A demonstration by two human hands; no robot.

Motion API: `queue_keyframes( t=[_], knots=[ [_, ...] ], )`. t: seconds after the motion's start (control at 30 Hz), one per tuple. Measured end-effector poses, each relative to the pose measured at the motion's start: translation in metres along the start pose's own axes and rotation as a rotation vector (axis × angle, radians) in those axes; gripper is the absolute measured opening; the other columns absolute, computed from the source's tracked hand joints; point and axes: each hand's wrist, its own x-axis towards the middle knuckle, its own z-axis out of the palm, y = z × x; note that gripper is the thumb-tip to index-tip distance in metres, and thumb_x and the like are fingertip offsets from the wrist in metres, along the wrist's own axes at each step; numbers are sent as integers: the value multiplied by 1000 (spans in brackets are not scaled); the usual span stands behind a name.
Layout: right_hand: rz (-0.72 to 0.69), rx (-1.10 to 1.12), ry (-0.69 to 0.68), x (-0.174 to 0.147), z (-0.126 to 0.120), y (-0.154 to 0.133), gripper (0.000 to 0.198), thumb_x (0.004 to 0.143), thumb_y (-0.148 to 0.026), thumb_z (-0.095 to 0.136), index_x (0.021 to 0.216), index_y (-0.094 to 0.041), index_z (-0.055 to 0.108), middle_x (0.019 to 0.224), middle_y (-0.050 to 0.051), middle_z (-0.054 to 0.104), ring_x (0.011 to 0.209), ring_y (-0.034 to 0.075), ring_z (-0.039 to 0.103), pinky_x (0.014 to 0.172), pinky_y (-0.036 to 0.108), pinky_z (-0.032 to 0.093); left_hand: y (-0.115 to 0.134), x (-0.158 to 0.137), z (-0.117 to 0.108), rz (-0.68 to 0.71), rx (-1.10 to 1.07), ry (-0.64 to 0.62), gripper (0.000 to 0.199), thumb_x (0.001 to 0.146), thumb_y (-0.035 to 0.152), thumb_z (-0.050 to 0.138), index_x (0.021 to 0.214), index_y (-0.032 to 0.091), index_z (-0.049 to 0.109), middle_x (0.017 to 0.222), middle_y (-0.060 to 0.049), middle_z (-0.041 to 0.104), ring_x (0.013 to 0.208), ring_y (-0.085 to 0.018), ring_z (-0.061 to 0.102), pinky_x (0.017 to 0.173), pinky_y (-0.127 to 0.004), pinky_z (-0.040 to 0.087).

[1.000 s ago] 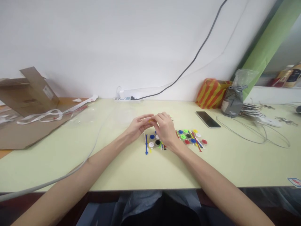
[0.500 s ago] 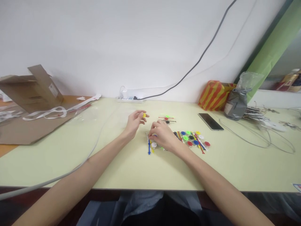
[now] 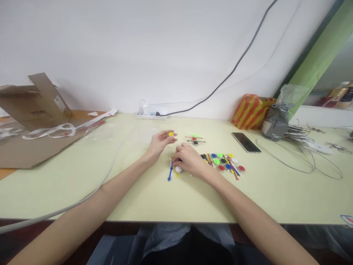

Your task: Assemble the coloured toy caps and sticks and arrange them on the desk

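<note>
My left hand (image 3: 161,142) is raised a little over the table, its thumb and fingers pinching a yellow round plastic piece (image 3: 171,134). Low over the left end of a cluster of small parts is my right hand (image 3: 190,158), its fingers bent together at a blue plastic arrow (image 3: 170,173) and closed on its upper part. Beside these fingers lies a white round piece (image 3: 178,169); the hand hides other parts beneath it. Right of the hand are several coloured round pieces (image 3: 220,155) and thin arrows (image 3: 233,167).
Beyond the right hand lie spinner-like pieces, one with a black arrow (image 3: 195,142). A phone (image 3: 246,142), a striped bag (image 3: 246,112) and a grey bag (image 3: 276,119) are at right. A power strip (image 3: 150,116) sits by the wall, a cardboard box (image 3: 41,103) at left.
The blue arrow has tilted, its lower tip swinging left. My right hand has shifted slightly left. My left hand has turned a little, still holding the yellow piece.
</note>
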Motion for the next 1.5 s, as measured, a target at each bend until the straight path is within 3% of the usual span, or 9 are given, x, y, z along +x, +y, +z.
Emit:
queue_keyframes(
  t=[0.23, 0.5, 0.63, 0.77, 0.97, 1.1, 1.2, 1.33, 1.5],
  knots=[
    [-39, -72, 67, 4, 6, 1, 10, 92, -22, 68, 91, -19, 78, 87, 8, 62, 91, 23, 47, 80, 35, 35, 0, -1, -1, -21, -14, 70, 45, 78, 37, 82, 109, 16, 57, 109, -16, 74, 100, -26, 72, 98, -46, 51],
    [-47, -86, 70, 6, 8, 0, 12, 93, -18, 65, 90, -17, 76, 88, 8, 64, 91, 23, 49, 78, 34, 36, 3, 0, -2, -103, -132, 142, 39, 77, 23, 79, 111, 13, 60, 107, -15, 73, 101, -23, 72, 103, -43, 50],
    [-75, -110, 103, 5, 7, -1, 12, 94, -17, 62, 90, -16, 74, 89, 8, 63, 93, 23, 48, 81, 35, 37, 1, 2, -5, -121, -157, 141, 38, 80, 25, 79, 111, 10, 62, 107, -16, 73, 104, -23, 70, 106, -42, 49],
    [-107, -112, 191, 5, 5, -1, 11, 96, -18, 61, 91, -15, 71, 93, 9, 63, 97, 24, 49, 84, 36, 37, 1, 3, -7, -116, -136, 111, 40, 80, 31, 80, 110, 8, 64, 106, -17, 73, 100, -22, 71, 101, -38, 51],
    [-124, 11, 315, 3, 3, 0, 8, 96, -15, 59, 91, -17, 65, 100, 8, 64, 99, 22, 50, 87, 36, 39, 3, 1, -7, -131, -78, 98, 43, 81, 43, 78, 106, 10, 66, 98, -15, 74, 73, -15, 70, 74, -29, 56],
    [-141, 110, 451, -2, -6, 0, 9, 96, -15, 56, 92, -18, 63, 103, 8, 63, 100, 22, 51, 91, 36, 42, 2, 3, -7, -124, -102, 114, 43, 76, 39, 84, 102, 10, 68, 96, -15, 75, 79, -18, 72, 82, -33, 57],
    [-60, 118, 629, -5, -13, 1, 10, 98, -17, 52, 95, -19, 62, 110, 10, 62, 105, 23, 53, 92, 39, 42, 5, 2, -8, -136, -71, 102, 44, 73, 39, 86, 99, 8, 69, 97, -17, 75, 89, -24, 74, 90, -37, 57],
    [42, 101, 798, -6, -18, 6, 14, 100, -16, 45, 97, -20, 58, 116, 11, 64, 114, 26, 53, 97, 40, 40, 11, 0, -7, -153, 63, 73, 45, 73, 44, 83, 97, 9, 69, 92, -14, 74, 67, -21, 73, 71, -34, 60],
    [83, 137, 774, -6, -18, 10, 16, 100, -15, 40, 92, -21, 52, 96, 9, 64, 98, 24, 55, 88, 35, 43, 12, 2, -7, -69, 163, 70, 40, 80, 52, 72, 88, 15, 63, 72, -2, 64, 38, -11, 55, 41, -24, 46]
  ],
)
